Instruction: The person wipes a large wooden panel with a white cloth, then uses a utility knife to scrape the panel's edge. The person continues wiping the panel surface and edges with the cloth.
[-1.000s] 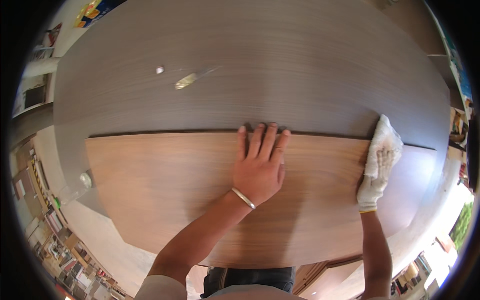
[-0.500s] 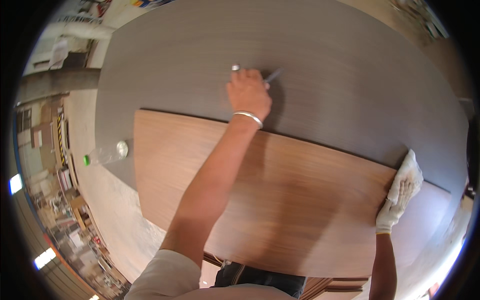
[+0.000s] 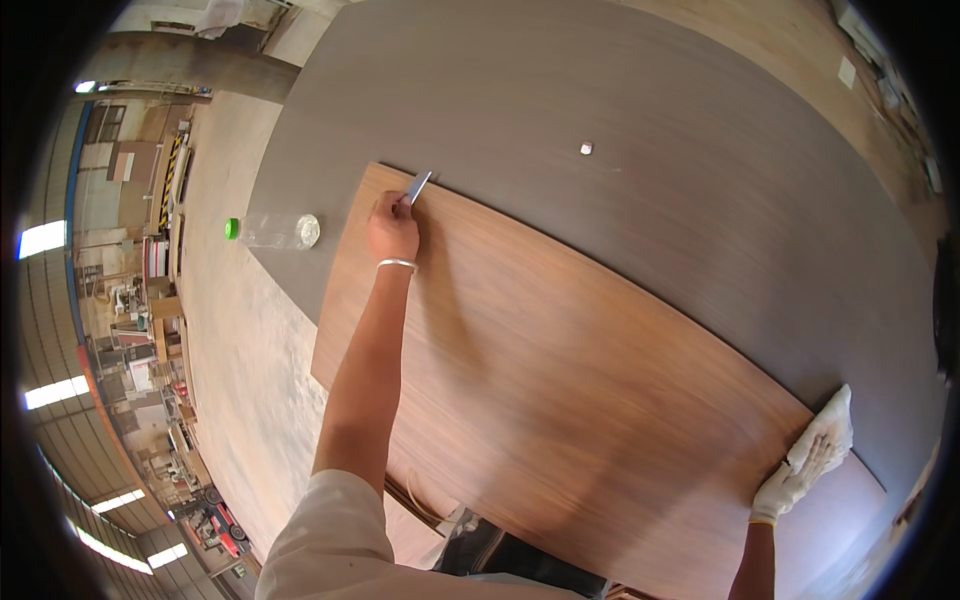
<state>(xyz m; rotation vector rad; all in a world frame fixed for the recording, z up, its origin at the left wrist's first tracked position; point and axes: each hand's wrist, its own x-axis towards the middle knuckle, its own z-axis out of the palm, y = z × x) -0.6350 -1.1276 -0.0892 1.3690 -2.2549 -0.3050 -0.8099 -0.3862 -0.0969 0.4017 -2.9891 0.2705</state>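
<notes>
Blade (image 3: 419,187): juts from my bare left hand (image 3: 393,228), at the wood-grain board's (image 3: 530,340) far left corner.
Left grip: fingers curled closed, handle hidden.
Right hand (image 3: 812,460): gloved, laid flat on a white cloth (image 3: 840,407) at the board's far edge.
Bottle (image 3: 272,231): clear, green-capped, on its side, overhanging the grey panel's (image 3: 720,230) left edge.

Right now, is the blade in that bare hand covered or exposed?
Exposed: the grey blade sticks out from the left hand, with no cover on the part that shows; the grip hides the rest.
</notes>
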